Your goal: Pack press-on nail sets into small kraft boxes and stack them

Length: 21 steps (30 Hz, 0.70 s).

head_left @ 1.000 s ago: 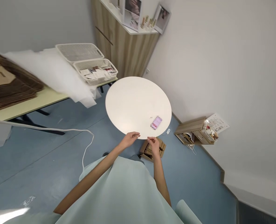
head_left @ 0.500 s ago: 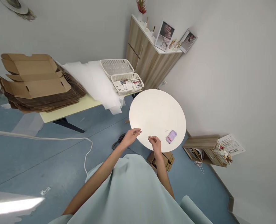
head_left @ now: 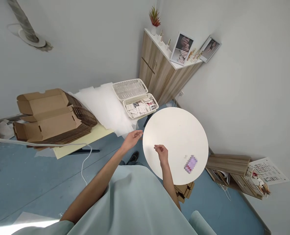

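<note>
My left hand (head_left: 132,139) is just off the left edge of the round white table (head_left: 175,130), close to the sheets of white foam wrap (head_left: 107,111). Its fingers are stretched out and I see nothing held in them. Over the left part of the round table, my right hand (head_left: 162,154) has thumb and fingertips pinched together. Whatever they hold, if anything, is too small to make out. A blurred purple item (head_left: 191,164) lies on the table to the right of that hand.
Flattened brown cardboard boxes (head_left: 54,120) are stacked on a pale yellow table (head_left: 83,143). On that table's right end are a white basket of small cards (head_left: 140,107) and another basket of clear pieces (head_left: 130,89). Behind stands a wooden cabinet (head_left: 157,73); a low shelf (head_left: 229,163) is right.
The view has tilted and the room's contents sit lower in the picture. My left hand has moved left, off the round table's edge, so the hands are farther apart. The right hand stays pinched.
</note>
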Tool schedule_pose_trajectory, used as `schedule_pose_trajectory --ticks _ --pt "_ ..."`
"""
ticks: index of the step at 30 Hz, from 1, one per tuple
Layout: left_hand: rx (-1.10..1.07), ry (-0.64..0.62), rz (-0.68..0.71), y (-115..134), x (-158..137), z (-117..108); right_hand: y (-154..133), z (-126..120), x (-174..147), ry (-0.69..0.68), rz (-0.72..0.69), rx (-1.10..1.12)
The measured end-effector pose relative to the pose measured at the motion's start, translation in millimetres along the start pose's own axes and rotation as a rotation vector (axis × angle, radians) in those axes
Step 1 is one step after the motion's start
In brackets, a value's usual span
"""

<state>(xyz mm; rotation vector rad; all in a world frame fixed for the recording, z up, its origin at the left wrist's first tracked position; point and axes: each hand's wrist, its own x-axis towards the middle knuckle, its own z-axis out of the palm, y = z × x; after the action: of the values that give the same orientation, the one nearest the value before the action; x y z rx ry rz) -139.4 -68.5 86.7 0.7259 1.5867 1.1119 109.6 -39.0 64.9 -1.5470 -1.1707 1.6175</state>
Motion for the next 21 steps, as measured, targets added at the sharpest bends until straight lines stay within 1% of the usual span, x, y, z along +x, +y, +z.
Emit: schedule_pose_trajectory --ticks 3,7,10,13,15,18,21 --pt "0.018 0.033 0.003 1.0 34.8 -14.6 -17.6 11.9 16.7 0.013 -0.011 -0.017" --pt "0.137 0.089 0.013 7.0 89.9 -32.7 -37.4 23.4 31.0 0.064 -0.019 -0.021" --pt "0.287 0.114 0.0 19.2 136.4 -45.4 -49.8 31.9 36.1 0.134 -0.01 -0.018" --pt "0.501 0.135 -0.007 33.3 180.8 -59.4 -60.9 42.6 36.9 0.225 0.016 -0.041" --pt "0.657 0.132 0.0 40.9 208.2 -69.6 -67.3 51.0 35.9 0.28 0.034 -0.059" --pt "0.857 0.095 0.002 47.4 247.8 -82.5 -74.8 64.6 32.9 0.344 0.036 -0.072" --pt "0.97 0.04 -0.025 47.1 284.9 -88.9 -78.7 78.1 27.5 0.418 0.049 -0.066"
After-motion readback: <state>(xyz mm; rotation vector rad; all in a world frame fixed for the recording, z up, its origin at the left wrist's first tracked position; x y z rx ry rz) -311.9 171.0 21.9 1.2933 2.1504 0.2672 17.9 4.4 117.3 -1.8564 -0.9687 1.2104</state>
